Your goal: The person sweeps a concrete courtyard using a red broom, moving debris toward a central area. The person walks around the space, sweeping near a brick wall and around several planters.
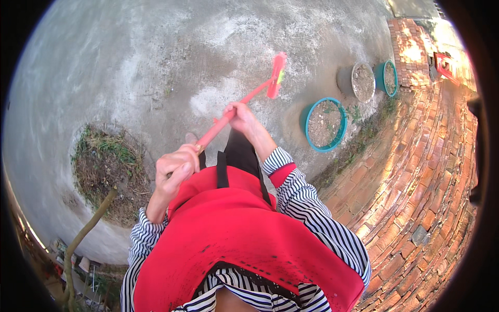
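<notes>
A red long-handled broom (214,130) slants across in front of me, from my waist up to the right. Near its lower end my left hand (175,167) is closed round the handle. Farther along, my right hand (241,117) grips the same handle. Its narrow pinkish-red head (277,78), with a yellow-green strip, lies over the grey concrete floor; whether the bristles touch the ground I cannot tell, and the head is slightly blurred. Both forearms wear black-and-white striped sleeves beside a red apron (223,218).
A teal tub (309,136) of soil, a grey bucket (343,83) and another teal tub (380,78) stand right. A brick wall (410,182) borders that side. At left a tree trunk (91,223) leans by a round weedy patch (112,171) in the concrete (156,62).
</notes>
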